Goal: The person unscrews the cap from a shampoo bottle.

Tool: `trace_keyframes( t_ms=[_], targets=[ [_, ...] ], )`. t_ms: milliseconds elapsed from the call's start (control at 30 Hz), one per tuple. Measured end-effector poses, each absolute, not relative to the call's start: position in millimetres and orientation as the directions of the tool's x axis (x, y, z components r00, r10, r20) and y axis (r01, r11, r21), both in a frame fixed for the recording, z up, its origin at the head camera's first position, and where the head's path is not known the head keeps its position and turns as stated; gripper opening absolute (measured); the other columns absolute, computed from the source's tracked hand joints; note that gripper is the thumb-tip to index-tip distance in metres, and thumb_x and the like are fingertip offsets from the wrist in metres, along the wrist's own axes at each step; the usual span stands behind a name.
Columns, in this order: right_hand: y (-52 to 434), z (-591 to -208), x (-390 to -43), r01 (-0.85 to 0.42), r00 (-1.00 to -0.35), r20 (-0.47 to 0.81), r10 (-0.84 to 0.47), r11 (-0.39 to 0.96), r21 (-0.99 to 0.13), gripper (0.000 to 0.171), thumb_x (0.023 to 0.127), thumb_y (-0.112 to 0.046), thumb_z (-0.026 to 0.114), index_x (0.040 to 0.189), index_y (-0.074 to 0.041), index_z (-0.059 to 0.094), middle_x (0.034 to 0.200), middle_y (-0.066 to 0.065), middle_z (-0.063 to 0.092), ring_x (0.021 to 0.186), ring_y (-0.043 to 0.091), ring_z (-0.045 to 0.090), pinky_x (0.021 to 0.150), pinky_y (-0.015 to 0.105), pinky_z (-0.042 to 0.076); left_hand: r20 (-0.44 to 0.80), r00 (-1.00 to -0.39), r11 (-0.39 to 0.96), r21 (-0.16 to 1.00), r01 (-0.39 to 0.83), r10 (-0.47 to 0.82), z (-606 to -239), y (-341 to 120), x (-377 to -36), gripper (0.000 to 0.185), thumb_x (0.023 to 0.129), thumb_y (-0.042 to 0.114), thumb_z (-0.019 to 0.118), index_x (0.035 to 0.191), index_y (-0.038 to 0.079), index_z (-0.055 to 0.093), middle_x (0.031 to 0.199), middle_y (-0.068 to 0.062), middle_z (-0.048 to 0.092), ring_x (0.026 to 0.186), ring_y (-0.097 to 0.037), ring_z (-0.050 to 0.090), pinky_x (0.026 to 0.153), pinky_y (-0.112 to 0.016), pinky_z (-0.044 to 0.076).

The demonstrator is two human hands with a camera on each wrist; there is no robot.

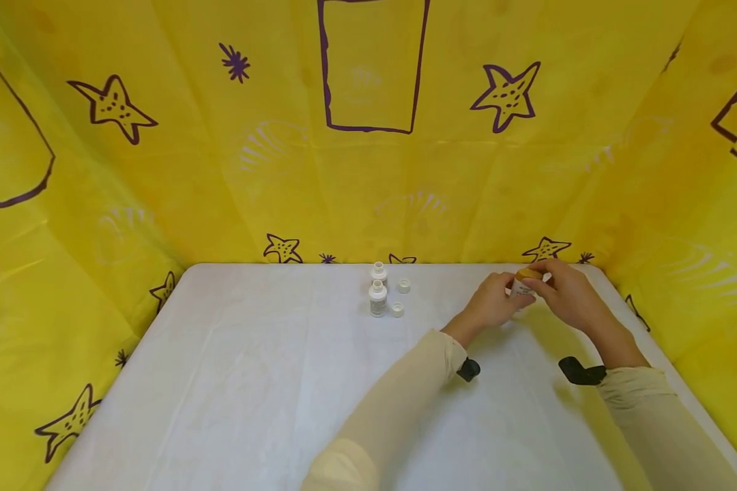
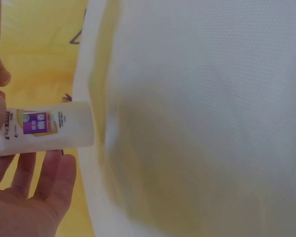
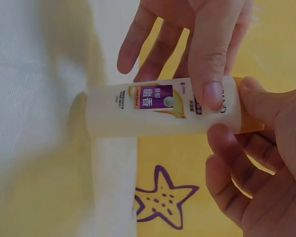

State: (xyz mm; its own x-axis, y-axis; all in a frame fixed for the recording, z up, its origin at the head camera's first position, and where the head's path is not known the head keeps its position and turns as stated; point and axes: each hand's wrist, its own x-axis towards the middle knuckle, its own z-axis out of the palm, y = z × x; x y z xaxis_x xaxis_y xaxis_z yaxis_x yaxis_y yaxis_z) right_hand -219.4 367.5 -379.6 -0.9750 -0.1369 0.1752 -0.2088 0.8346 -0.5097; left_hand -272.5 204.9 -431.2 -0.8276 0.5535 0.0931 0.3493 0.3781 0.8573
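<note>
Overhead, head view: left hand and right hand meet at far right of white table, both gripping small white bottle with orange cap. Two open white bottles and two loose caps stand well apart, table centre-rear.

Left wrist view: bottle held above table edge, fingers relaxed beneath.

Right wrist view: left thumb presses bottle; right-hand fingers curl round cap.
</note>
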Motion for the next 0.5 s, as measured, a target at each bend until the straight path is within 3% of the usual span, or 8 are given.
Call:
trace_keyframes(
  t_ms=[267, 500],
  targets=[
    [358.3, -376.7, -219.5, -0.251, -0.963, 0.215, -0.160, 0.819, -0.515, 0.041, 0.106, -0.029, 0.056, 0.131, 0.003, 0.057, 0.110, 0.024, 0.068, 0.082, 0.028, 0.065, 0.061, 0.025, 0.049, -0.005, -0.838, 0.410, 0.874, 0.262, 0.546, -432.6, 192.4, -271.3, 0.034, 0.098, 0.043, 0.067, 0.117, 0.016, 0.062, 0.101, 0.003, 0.068, 0.076, -0.008, 0.059, 0.065, -0.020, 0.049],
    [346.1, -373.7, -219.0, -0.296, -0.947, 0.266, -0.178, 0.806, -0.513, 0.037, 0.104, -0.027, 0.060, 0.129, 0.000, 0.061, 0.108, 0.021, 0.071, 0.085, 0.032, 0.067, 0.062, 0.024, 0.050, 0.021, -0.827, 0.427, 0.849, 0.312, 0.562, -438.7, 181.0, -273.7, 0.038, 0.097, 0.044, 0.067, 0.122, 0.016, 0.063, 0.110, 0.002, 0.073, 0.080, -0.005, 0.060, 0.070, -0.019, 0.049]
  ],
)
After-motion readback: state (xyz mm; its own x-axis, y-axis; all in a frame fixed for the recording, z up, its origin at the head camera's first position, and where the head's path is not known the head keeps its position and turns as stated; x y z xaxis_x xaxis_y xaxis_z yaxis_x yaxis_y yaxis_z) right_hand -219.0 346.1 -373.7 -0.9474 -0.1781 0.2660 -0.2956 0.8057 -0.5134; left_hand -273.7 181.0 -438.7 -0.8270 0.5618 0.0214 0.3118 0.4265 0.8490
